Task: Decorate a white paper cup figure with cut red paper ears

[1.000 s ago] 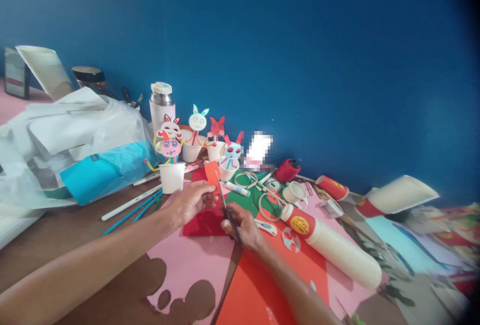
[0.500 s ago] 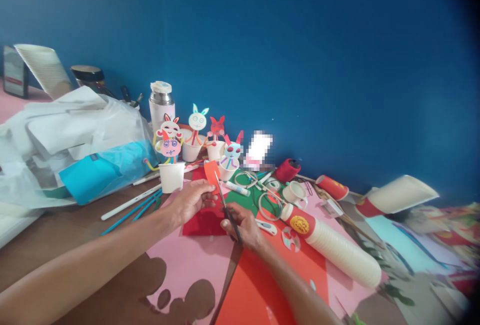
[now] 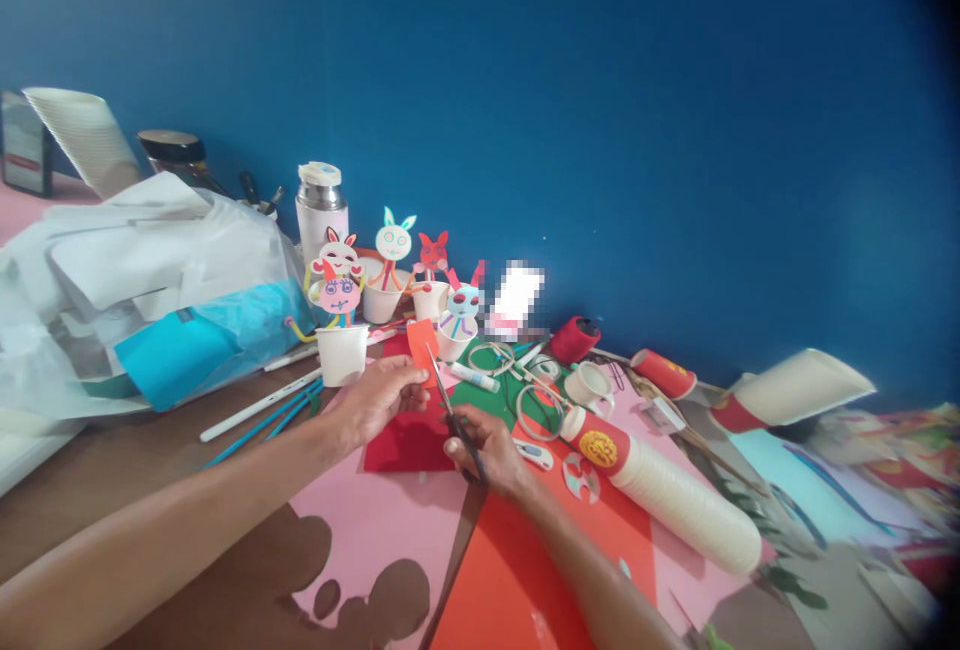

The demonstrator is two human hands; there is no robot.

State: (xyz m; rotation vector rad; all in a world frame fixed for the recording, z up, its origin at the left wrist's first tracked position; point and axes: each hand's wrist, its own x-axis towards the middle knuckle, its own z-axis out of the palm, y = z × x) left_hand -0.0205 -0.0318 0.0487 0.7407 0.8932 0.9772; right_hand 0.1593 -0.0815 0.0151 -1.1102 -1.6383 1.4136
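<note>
Between the fingertips of my left hand [image 3: 386, 397] is a small orange-red paper piece [image 3: 422, 342], held upright. My right hand [image 3: 487, 450] grips dark-handled scissors [image 3: 468, 445], whose blades point up and left against the right side of that paper. Whether the blades are parted is too small to tell. Both hands are above a dark red sheet [image 3: 405, 445] and a pink sheet [image 3: 375, 540] with rounded holes cut in it. Just behind the paper stand white cups [image 3: 343, 357] with paper rabbit-like figures [image 3: 394, 240] on coloured stems.
A long stack of paper cups [image 3: 675, 495] lies at right near a white mug [image 3: 589, 385]. A plastic bag of paper [image 3: 135, 260] and a blue roll [image 3: 202, 340] fill the left. A flask [image 3: 322, 210] stands behind, before the blue wall [image 3: 600, 130].
The view has shifted very slightly. Both hands keep nearly the same position, with the paper and scissors still in them.
</note>
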